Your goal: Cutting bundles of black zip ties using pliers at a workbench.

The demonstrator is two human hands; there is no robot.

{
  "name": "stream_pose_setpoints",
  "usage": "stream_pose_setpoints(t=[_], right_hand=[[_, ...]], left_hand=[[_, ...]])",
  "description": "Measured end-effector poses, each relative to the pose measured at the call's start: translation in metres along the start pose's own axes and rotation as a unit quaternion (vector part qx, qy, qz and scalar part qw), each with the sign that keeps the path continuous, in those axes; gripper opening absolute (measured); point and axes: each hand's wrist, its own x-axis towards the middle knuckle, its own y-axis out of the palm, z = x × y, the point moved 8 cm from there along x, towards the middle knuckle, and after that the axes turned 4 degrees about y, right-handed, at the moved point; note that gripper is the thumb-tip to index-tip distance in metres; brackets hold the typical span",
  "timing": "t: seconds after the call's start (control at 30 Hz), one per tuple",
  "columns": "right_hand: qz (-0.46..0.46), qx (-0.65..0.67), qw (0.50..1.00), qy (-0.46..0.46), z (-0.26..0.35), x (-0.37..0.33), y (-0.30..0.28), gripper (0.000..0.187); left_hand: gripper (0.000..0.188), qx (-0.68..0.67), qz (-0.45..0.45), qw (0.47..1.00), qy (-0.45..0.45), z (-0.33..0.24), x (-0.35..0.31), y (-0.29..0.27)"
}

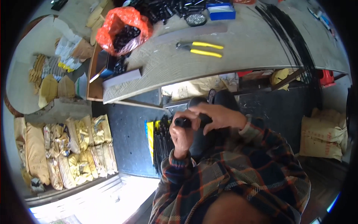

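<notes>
My left hand (181,137) is closed around a black cylindrical piece (182,122), whose round end sticks out past the fingers. From the right, my right hand (223,115) curls over the dark part (204,120) between both hands. The fingers hide most of the piece, so its full shape does not show. Both hands are held above my lap, near the front edge of the workbench (164,69). Beside my left forearm stands a bundle of thin black strips (162,143) with a yellow and blue packet (150,140) next to it.
Yellow-handled pliers (203,49) lie on the bench. Behind them are an orange plastic bag (108,31) of black parts, a small dish (195,19) and a blue box (221,12). Long black strips (289,35) hang over the right edge. Packed sacks (37,149) lie left.
</notes>
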Motion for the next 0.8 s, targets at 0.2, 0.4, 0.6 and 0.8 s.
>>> stream_pose_setpoints(t=[0.2,0.4,0.6,0.8], right_hand=[[-0.313,-0.341,0.886,0.038,-0.013,0.048,-0.158,0.039],[-0.198,-0.552,0.810,-0.010,-0.035,0.085,-0.134,0.030],[-0.307,-0.186,0.924,0.134,-0.062,0.103,-0.204,0.023],[-0.287,-0.444,0.825,0.203,-0.102,0.183,-0.248,0.021]], left_hand=[[0.066,-0.019,-0.058,0.996,-0.063,0.030,0.011,-0.004],[0.067,-0.013,-0.087,0.994,-0.067,0.029,0.012,-0.032],[0.066,-0.024,-0.087,0.994,-0.065,0.036,0.025,-0.038],[0.067,0.024,-0.045,0.995,-0.081,0.035,0.036,-0.027]])
